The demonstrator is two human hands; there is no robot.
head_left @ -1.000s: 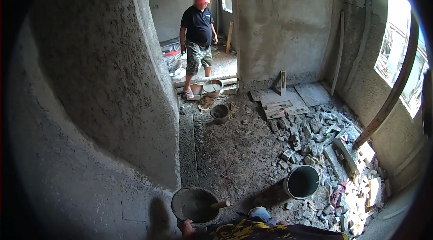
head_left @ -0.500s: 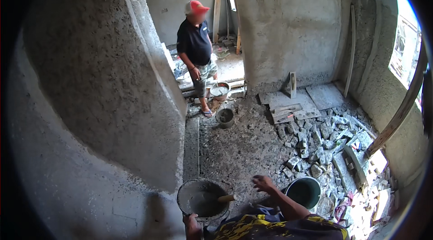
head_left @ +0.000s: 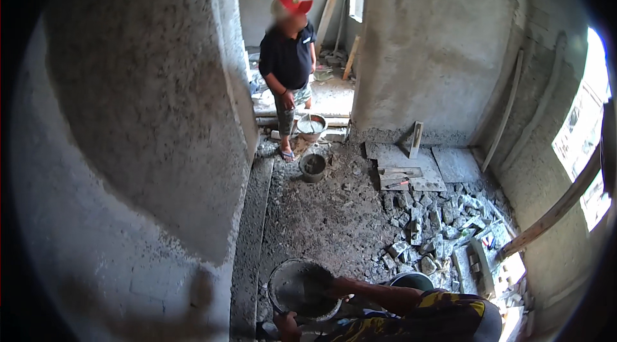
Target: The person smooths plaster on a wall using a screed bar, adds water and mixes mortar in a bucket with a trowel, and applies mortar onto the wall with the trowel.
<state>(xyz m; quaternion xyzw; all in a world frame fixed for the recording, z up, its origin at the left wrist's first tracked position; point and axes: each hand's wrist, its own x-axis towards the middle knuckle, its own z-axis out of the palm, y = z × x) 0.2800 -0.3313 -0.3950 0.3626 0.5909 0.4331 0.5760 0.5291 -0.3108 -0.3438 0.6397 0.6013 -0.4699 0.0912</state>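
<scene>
In front of me stands a dark bucket [head_left: 283, 278] with grey mortar [head_left: 305, 287] in it. My left hand [head_left: 287, 324] is closed on its near left rim. My right hand [head_left: 339, 287] reaches over the bucket's right side, closed where a tool's wooden handle rested. The hand now covers that handle, and the tool's working end cannot be made out in the shade. Right of my forearm, partly hidden by it, is a green bucket [head_left: 412, 279].
A person in a red cap [head_left: 289, 59] stands at the doorway beside a pale-filled bucket [head_left: 311, 125]. A smaller bucket [head_left: 312, 167] stands nearer. Broken block rubble [head_left: 424, 233] covers the right floor. Boards [head_left: 411, 171] lie by the far wall; a timber pole [head_left: 553, 213] leans at right.
My right hand has moved left and down from open air onto the tool handle in the mortar bucket. My left hand stays on the rim. The view has shifted.
</scene>
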